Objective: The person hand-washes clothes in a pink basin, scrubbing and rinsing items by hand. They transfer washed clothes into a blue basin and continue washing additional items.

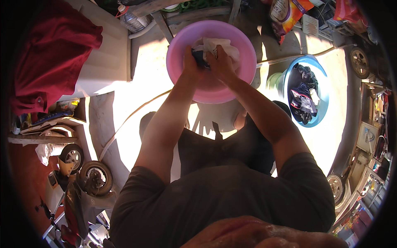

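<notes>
In front of me stands a pink plastic basin with wet-looking cloth in it. My left hand is inside the basin at the left edge of a dark blue cloth; its fingers are partly hidden. My right hand grips the bunched white cloth, which has a dark patterned part, beside the dark one. To the right, a light blue tub holds dark and patterned clothes.
A dark red cloth hangs over a pale surface at the left. A clear plastic bottle stands near a wooden frame. A hose crosses the floor. A motor scooter is at lower left; a colourful bag is at upper right.
</notes>
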`<move>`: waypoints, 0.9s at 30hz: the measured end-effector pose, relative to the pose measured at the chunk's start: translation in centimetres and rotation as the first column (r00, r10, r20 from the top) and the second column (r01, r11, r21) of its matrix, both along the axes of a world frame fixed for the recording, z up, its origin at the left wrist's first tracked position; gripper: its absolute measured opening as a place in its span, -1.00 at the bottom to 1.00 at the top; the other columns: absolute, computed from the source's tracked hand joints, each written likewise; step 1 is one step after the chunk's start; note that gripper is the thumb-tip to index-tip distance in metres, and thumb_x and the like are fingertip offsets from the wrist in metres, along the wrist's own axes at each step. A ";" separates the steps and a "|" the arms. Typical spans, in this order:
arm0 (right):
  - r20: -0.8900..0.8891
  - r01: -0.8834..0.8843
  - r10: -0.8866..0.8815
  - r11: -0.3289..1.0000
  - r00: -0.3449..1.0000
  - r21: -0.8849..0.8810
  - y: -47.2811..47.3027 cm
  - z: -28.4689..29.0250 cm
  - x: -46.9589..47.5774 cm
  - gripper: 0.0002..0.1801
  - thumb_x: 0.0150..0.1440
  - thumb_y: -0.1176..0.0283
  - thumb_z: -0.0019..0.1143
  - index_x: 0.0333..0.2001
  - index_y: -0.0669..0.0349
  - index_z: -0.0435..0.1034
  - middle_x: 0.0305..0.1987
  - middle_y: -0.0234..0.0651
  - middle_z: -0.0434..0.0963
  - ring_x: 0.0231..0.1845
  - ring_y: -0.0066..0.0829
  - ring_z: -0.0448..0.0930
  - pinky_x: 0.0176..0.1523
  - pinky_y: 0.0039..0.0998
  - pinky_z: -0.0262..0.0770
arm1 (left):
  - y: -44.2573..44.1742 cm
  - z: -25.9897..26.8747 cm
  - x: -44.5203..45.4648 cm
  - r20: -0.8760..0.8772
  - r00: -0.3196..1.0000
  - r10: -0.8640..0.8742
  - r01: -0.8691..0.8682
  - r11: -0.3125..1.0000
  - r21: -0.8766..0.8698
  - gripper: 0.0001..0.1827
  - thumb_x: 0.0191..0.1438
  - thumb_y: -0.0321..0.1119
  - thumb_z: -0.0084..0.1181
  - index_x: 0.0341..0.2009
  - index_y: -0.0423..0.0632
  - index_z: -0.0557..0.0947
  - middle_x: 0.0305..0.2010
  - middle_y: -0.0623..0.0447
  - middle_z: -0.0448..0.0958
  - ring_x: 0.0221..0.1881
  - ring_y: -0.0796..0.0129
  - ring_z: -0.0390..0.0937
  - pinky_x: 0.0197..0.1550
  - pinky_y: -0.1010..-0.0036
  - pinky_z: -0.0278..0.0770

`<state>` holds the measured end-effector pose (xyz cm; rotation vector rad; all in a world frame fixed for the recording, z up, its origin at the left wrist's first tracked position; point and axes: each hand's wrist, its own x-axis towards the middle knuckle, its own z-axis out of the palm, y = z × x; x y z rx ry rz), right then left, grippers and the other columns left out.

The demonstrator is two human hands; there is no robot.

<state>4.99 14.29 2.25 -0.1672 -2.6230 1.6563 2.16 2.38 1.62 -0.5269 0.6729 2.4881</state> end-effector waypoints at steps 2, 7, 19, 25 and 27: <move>-0.180 -0.115 0.114 0.993 0.977 0.007 -2.1 1.6 2.2 -0.56 0.12 0.23 -0.07 0.00 0.28 0.24 -0.18 0.19 0.48 -0.15 0.21 0.48 -0.05 -0.02 0.36 | -0.2 -1.0 0.0 -0.029 0.999 -0.044 0.038 0.984 -0.176 -0.53 0.16 0.02 -0.11 -0.03 -0.08 0.47 -0.11 0.01 0.49 -0.15 0.32 0.52 -0.18 0.40 0.52; -0.015 0.205 -0.208 0.973 0.978 -0.107 1.7 -0.2 -2.2 -0.61 0.15 0.28 -0.14 -0.05 0.34 0.27 -0.20 0.11 0.51 -0.15 0.13 0.52 -0.07 -0.08 0.38 | 0.7 -2.6 -0.3 -0.039 0.982 -0.184 0.133 0.826 -0.547 -0.48 0.18 0.07 -0.17 -0.05 -0.14 0.47 -0.11 -0.02 0.51 -0.22 0.29 0.56 -0.28 0.43 0.56; -0.052 0.326 -0.382 0.846 0.923 -0.421 5.4 -1.6 -4.8 -0.64 0.14 0.30 0.00 -0.09 0.37 0.35 -0.25 -0.19 0.53 -0.29 -0.39 0.55 -0.23 -0.39 0.46 | 1.1 -0.8 2.4 0.096 0.994 -0.044 0.086 0.866 -0.493 -0.46 0.23 0.12 -0.28 -0.13 -0.16 0.44 -0.24 -0.17 0.58 -0.34 0.14 0.61 -0.30 0.24 0.66; 0.037 0.267 -0.352 0.632 0.935 -0.727 5.8 -0.5 -4.9 -0.67 0.17 0.30 -0.03 -0.11 0.35 0.35 -0.27 -0.23 0.53 -0.31 -0.42 0.55 -0.26 -0.40 0.46 | 0.1 -3.6 2.2 0.105 0.992 -0.071 0.103 0.934 -0.343 -0.44 0.24 0.12 -0.32 0.01 -0.11 0.41 -0.19 -0.15 0.56 -0.25 0.10 0.60 -0.27 0.16 0.65; 0.079 0.227 -0.266 0.588 0.961 -0.777 5.4 -0.7 -4.8 -0.69 0.18 0.31 -0.05 -0.12 0.33 0.35 -0.27 -0.26 0.53 -0.31 -0.46 0.54 -0.26 -0.43 0.47 | 0.0 -5.4 1.2 0.100 0.985 -0.144 0.158 0.976 -0.149 -0.50 0.23 0.07 -0.28 0.03 -0.03 0.42 -0.14 -0.06 0.56 -0.20 0.12 0.58 -0.21 0.17 0.61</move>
